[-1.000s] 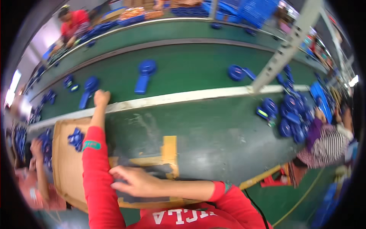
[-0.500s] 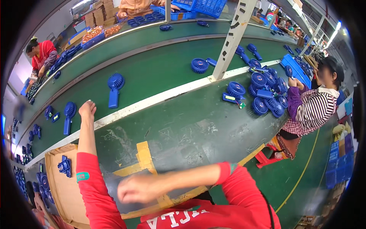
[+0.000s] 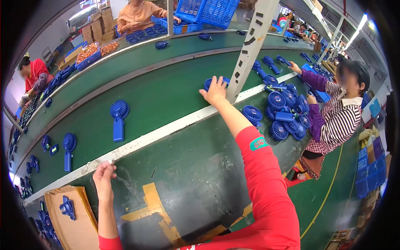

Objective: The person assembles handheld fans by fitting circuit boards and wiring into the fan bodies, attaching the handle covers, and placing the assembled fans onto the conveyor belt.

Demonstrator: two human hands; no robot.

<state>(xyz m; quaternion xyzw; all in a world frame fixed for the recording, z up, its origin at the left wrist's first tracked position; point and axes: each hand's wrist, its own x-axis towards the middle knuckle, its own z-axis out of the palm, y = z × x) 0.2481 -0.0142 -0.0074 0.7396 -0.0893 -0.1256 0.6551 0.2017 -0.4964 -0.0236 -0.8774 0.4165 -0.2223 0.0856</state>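
Observation:
My right hand (image 3: 216, 92) reaches across the white rail, its fingers spread over a blue handheld fan (image 3: 207, 84) lying on the green belt beside the post. The hand hides most of this fan; whether it grips it does not show. Close to the rail on the near side, my left hand (image 3: 104, 177) is closed, with a small whitish bit at its fingertips that is too small to name. Beyond the rail another blue handheld fan (image 3: 119, 118) lies on the belt, and a further fan (image 3: 69, 150) sits left of it.
A pile of blue fans (image 3: 287, 110) covers the right of the worktable (image 3: 187, 162). A white post (image 3: 252, 46) rises from the rail (image 3: 154, 135). At the left stands a cardboard tray (image 3: 79, 227) holding a blue part. A co-worker in stripes (image 3: 343, 112) reaches toward fans at the right.
My right hand has swung from the near table edge out to the fan by the post. My left hand has drawn back nearer. The co-worker at the right has stretched an arm toward the belt.

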